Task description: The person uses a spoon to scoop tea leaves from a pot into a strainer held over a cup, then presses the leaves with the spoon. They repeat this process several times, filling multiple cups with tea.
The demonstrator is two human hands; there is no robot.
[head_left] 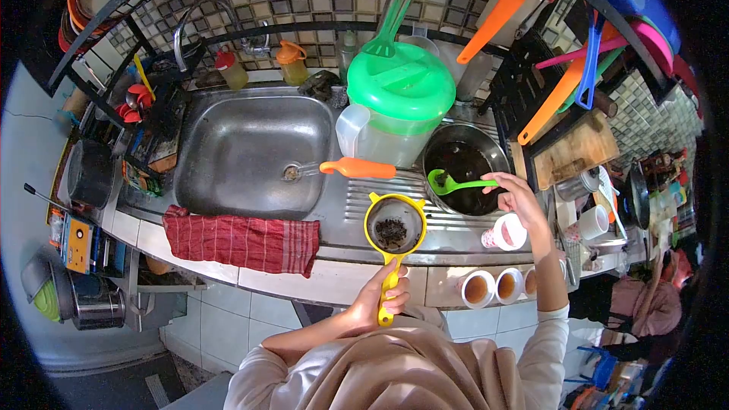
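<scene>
My left hand [383,294] is wrapped round the handle of a yellow strainer [372,212], held over the counter's front edge. Dark wet bits, like tea leaves, [391,234] lie in its mesh. With my right hand [519,199] I grip the end of a green ladle [463,184]. The ladle's bowl rests inside a metal pot [497,153] of dark liquid on the ribbed drainboard. Below my right hand stands a white cup with red print [504,234]. Nearer me, several cups of brown liquid [476,289] line the counter edge.
A clear pitcher with a green lid [400,83] stands behind the pot, an orange-handled utensil [358,168] before it. On the left are a steel sink [247,152] and a red checked cloth [243,243]. Utensils hang overhead, including an orange one [501,11].
</scene>
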